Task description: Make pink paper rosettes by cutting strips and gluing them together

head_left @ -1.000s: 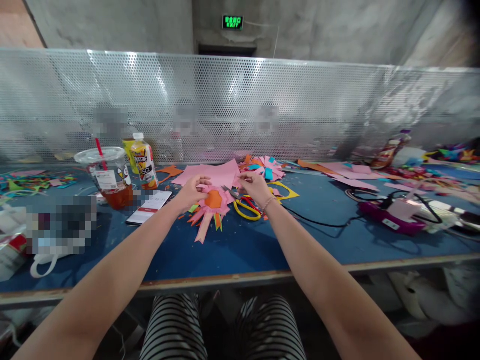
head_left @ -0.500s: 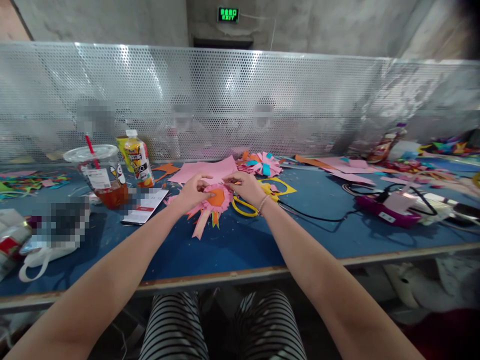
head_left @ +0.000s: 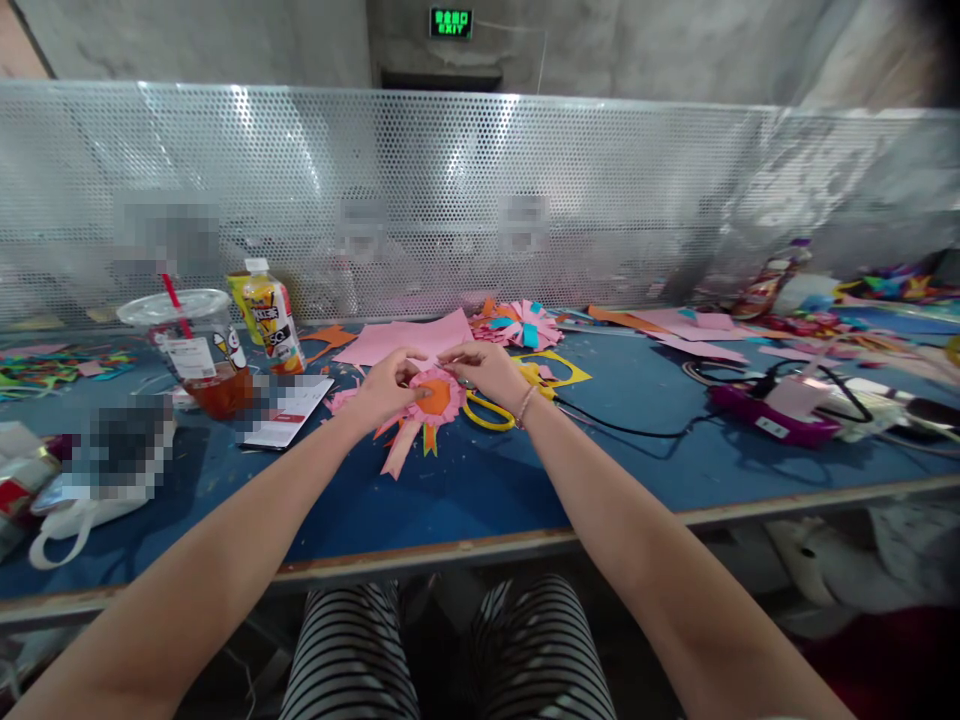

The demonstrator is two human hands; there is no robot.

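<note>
A paper rosette [head_left: 435, 398] with a pleated pink rim, an orange centre and hanging paper tails is held just over the blue table. My left hand [head_left: 390, 385] grips its left side, the thumb lying on the orange centre. At the upper right of the rim, my right hand [head_left: 491, 372] is closed, its fingertips pinching the pink edge; the far side of the rim is hidden by the fingers. Yellow-handled scissors [head_left: 489, 412] lie beside my right wrist. Behind my hands is a sheet of pink paper [head_left: 405, 335].
A drink cup with a red straw [head_left: 214, 385] and a juice bottle [head_left: 276, 325] stand at left. Another pink rosette [head_left: 529, 325] and a yellow paper scrap [head_left: 574, 370] lie behind. Right of these are a purple power strip [head_left: 772, 415] and cables. A perforated metal screen [head_left: 450, 200] closes the far edge.
The fingers of my right hand have shifted slightly left along the rosette's upper edge. My left hand keeps its hold. The whole view has moved a little.
</note>
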